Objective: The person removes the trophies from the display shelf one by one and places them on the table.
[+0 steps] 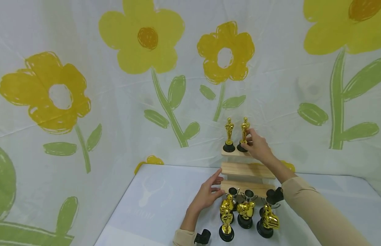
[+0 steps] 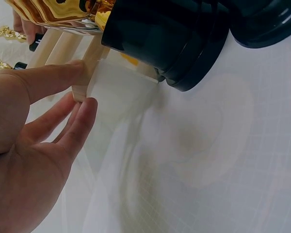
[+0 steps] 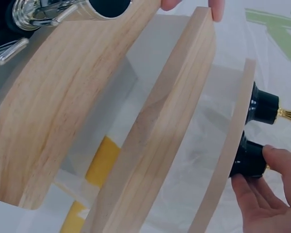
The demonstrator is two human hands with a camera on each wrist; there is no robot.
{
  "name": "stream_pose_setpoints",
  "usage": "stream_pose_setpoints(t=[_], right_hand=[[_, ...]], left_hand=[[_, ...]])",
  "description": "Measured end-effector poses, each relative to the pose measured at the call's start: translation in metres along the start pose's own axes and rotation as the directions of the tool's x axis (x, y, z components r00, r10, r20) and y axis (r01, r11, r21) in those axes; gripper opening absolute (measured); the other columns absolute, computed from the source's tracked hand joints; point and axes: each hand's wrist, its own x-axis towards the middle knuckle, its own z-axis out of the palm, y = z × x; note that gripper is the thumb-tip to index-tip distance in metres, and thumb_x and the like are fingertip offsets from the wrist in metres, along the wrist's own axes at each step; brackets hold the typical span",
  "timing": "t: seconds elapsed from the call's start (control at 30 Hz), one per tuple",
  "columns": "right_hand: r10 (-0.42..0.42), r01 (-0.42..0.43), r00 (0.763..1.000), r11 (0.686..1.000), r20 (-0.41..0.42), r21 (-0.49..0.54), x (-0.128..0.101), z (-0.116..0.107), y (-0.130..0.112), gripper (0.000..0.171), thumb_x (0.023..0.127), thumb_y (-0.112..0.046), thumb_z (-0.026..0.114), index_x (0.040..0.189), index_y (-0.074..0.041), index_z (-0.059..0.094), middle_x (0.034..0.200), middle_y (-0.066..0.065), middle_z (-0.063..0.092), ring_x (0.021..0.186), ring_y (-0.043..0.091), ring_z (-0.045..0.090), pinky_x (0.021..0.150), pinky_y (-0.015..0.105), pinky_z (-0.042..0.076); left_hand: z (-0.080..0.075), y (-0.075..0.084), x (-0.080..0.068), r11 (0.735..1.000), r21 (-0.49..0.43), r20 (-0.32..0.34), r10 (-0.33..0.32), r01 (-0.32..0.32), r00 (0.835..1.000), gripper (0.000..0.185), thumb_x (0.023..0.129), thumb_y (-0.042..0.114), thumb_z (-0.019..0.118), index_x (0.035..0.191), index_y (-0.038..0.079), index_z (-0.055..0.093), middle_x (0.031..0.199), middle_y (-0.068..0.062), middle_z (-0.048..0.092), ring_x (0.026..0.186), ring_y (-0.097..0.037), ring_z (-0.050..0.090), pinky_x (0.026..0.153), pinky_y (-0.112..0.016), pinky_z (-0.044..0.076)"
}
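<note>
A three-tier wooden display stand [image 1: 248,168] stands on the table. My left hand [image 1: 206,194] holds its left side, the thumb and fingers [image 2: 82,121] around the end of the lowest board [image 2: 92,58]. On the top board, my right hand [image 1: 257,146] pinches a golden statuette trophy [image 1: 244,130] by its black base [image 3: 250,158]. A matching statuette [image 1: 229,131] stands upright just left of it. The base in my right hand meets the top board [image 3: 228,141] in the right wrist view.
Before the stand are several trophies: a golden figure [image 1: 227,220], a golden thumbs-up [image 1: 246,209], another golden trophy [image 1: 268,222], and silver cups [image 1: 248,195]. A white cloth [image 1: 159,194] covers the table. A flower-printed curtain [image 1: 190,95] hangs behind.
</note>
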Motion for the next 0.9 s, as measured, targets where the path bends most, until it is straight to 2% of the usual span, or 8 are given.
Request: stream_pose_setpoints(t=[0.13, 0.3, 0.63, 0.9], right_hand=[[0.005, -0.005, 1.000, 1.000, -0.002, -0.012, -0.002, 0.003, 0.000, 0.042, 0.095, -0.012, 0.063, 0.128, -0.001, 0.040, 0.117, 0.033, 0.064, 0.107, 0.046, 0.065, 0.081, 0.054, 0.059], [-0.038, 0.037, 0.999, 0.998, -0.031, -0.042, -0.003, 0.002, -0.001, 0.041, 0.094, -0.010, 0.065, 0.125, -0.001, 0.041, 0.111, 0.033, 0.066, 0.102, 0.046, 0.067, 0.079, 0.055, 0.059], [-0.002, 0.002, 1.000, 0.999, -0.012, -0.041, -0.002, -0.001, -0.004, 0.037, 0.094, -0.009, 0.065, 0.121, 0.001, 0.041, 0.112, 0.035, 0.065, 0.097, 0.047, 0.067, 0.068, 0.047, 0.059], [0.012, -0.012, 1.000, 1.000, -0.011, -0.011, -0.003, -0.008, -0.009, 0.038, 0.095, -0.010, 0.063, 0.122, 0.003, 0.039, 0.117, 0.036, 0.062, 0.105, 0.049, 0.065, 0.079, 0.053, 0.059]], left_hand=[[0.000, 0.000, -0.002, 1.000, -0.003, 0.002, -0.011, 0.011, 1.000, 0.081, 0.090, 0.012, 0.070, 0.155, 0.031, 0.026, 0.137, -0.014, 0.056, 0.122, -0.026, 0.058, 0.094, -0.024, 0.055], [0.001, 0.000, -0.001, 1.000, -0.004, 0.001, -0.011, 0.011, 1.000, 0.081, 0.091, 0.014, 0.070, 0.156, 0.032, 0.025, 0.138, -0.016, 0.055, 0.123, -0.027, 0.057, 0.095, -0.024, 0.054], [0.002, -0.003, 0.000, 1.000, 0.019, -0.005, 0.010, -0.009, 1.000, 0.079, 0.091, 0.015, 0.070, 0.156, 0.029, 0.026, 0.136, -0.013, 0.057, 0.121, -0.028, 0.059, 0.094, -0.028, 0.056], [0.002, -0.001, 0.000, 1.000, 0.020, -0.008, 0.017, -0.017, 1.000, 0.079, 0.091, 0.014, 0.070, 0.155, 0.029, 0.027, 0.135, -0.012, 0.058, 0.121, -0.026, 0.059, 0.094, -0.026, 0.056]])
